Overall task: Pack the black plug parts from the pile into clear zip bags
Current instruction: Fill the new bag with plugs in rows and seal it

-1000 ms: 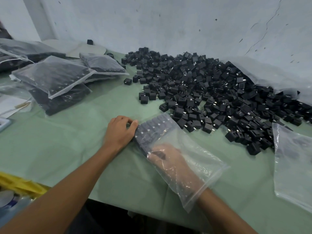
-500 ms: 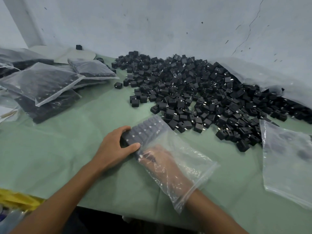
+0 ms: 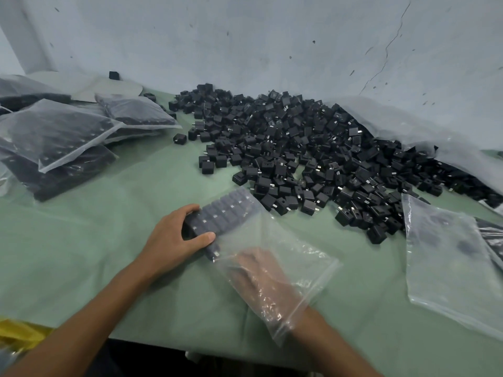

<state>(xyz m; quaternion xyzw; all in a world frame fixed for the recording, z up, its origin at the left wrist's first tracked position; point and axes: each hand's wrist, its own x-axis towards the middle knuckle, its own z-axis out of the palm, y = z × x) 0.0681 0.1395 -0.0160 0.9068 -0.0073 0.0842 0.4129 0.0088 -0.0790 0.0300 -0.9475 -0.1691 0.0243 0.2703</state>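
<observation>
Left hand [image 3: 174, 240]: clamped on the plug block [image 3: 217, 216]'s end.
Right hand [image 3: 261, 273]: inside the zip bag [image 3: 294, 240], fingers unclear.
Pile [image 3: 313, 148]: beyond both hands.
Tip: hold rows square, push them deep.

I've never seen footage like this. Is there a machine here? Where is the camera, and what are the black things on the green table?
No machine: these are a person's two bare hands, filmed by one camera worn on the head, looking down. On the green table cover lies a big pile of black plug parts, with filled bags at far left and empty bags at right. The right hand is inside a clear zip bag, blurred by the plastic. The left hand grips the end of a row of plugs packed in that bag.
</observation>
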